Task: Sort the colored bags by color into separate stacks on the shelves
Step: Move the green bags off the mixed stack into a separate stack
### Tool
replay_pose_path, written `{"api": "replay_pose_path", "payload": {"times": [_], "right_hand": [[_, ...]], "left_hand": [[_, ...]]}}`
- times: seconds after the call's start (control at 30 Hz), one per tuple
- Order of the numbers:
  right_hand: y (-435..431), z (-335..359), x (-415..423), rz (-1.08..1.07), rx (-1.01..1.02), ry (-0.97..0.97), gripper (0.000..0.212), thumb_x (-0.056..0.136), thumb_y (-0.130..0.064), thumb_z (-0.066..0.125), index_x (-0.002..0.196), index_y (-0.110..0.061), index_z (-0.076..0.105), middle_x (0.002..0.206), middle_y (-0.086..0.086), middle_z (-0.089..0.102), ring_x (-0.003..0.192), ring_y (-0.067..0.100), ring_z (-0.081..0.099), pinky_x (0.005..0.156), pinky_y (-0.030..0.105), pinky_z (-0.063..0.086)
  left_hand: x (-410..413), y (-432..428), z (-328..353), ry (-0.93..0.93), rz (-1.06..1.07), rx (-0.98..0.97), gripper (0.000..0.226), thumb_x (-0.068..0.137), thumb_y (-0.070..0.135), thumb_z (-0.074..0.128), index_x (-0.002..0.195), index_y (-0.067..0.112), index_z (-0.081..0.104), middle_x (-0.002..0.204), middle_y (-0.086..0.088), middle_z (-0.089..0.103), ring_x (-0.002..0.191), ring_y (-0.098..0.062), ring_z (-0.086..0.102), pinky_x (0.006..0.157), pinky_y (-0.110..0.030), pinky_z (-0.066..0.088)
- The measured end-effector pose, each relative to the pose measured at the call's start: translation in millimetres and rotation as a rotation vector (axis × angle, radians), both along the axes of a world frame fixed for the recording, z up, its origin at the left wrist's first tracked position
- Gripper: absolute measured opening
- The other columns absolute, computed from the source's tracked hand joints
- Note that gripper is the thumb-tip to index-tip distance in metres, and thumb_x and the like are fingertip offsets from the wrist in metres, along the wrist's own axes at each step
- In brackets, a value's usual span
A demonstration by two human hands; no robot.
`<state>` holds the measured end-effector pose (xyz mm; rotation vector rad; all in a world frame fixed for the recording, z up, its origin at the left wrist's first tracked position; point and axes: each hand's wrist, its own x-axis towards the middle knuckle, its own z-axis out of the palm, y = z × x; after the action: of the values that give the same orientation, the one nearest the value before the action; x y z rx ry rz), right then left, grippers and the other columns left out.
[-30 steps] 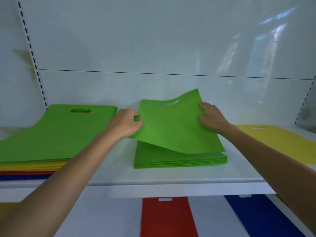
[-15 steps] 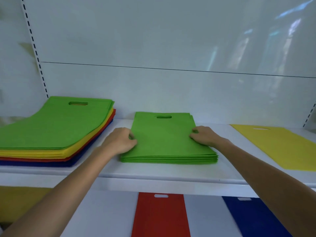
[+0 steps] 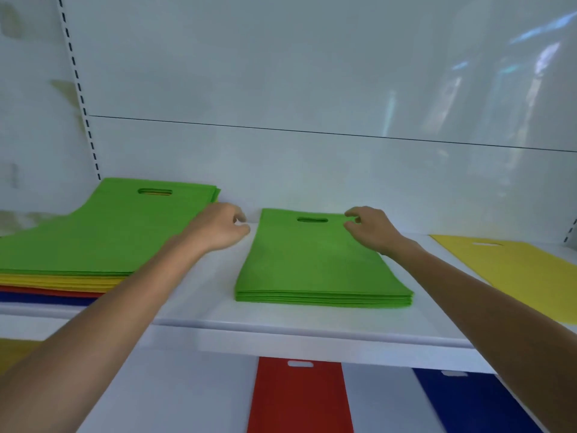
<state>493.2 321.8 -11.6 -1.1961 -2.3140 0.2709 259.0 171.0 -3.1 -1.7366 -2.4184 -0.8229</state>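
Note:
A neat stack of green bags lies flat in the middle of the white shelf. My left hand hovers just left of the stack's far corner, fingers loosely curled, holding nothing. My right hand hovers over the stack's far right corner, fingers loosely bent and empty. To the left sits a mixed pile with green bags on top and yellow, red and blue layers beneath. A single yellow bag lies at the right end of the shelf.
On the lower shelf lie a red bag, a blue bag and a yellow bag at the far left. A white back panel and a slotted upright close off the rear.
The lifted green bag was laid flat on the middle stack and released. Both hands then rose off the stack's sides toward its far corners.

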Motion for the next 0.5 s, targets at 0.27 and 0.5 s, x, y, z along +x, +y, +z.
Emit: {"api": "replay_pose_path", "payload": {"times": [0.27, 0.5], "right_hand": [[-40, 22, -102, 0.123, 0.032, 0.139, 0.032, 0.090, -0.018, 0.055, 0.120, -0.007, 0.058, 0.119, 0.009, 0.061, 0.102, 0.025, 0.059, 0.088, 0.031, 0.046], [-87, 21, -194, 0.140, -0.043, 0.166, 0.031, 0.086, -0.016, 0.059, 0.116, -0.006, 0.059, 0.111, 0.010, 0.063, 0.100, 0.025, 0.057, 0.084, 0.030, 0.045]], "left_hand": [[-95, -60, 32, -0.079, 0.083, 0.122, 0.024, 0.087, 0.021, 0.059, 0.109, 0.014, 0.066, 0.115, -0.004, 0.065, 0.105, -0.019, 0.058, 0.084, -0.022, 0.038], [-204, -135, 11, -0.114, 0.289, 0.068, 0.027, 0.090, 0.020, 0.056, 0.113, 0.009, 0.063, 0.117, -0.011, 0.062, 0.109, -0.027, 0.056, 0.094, -0.033, 0.041]]}}
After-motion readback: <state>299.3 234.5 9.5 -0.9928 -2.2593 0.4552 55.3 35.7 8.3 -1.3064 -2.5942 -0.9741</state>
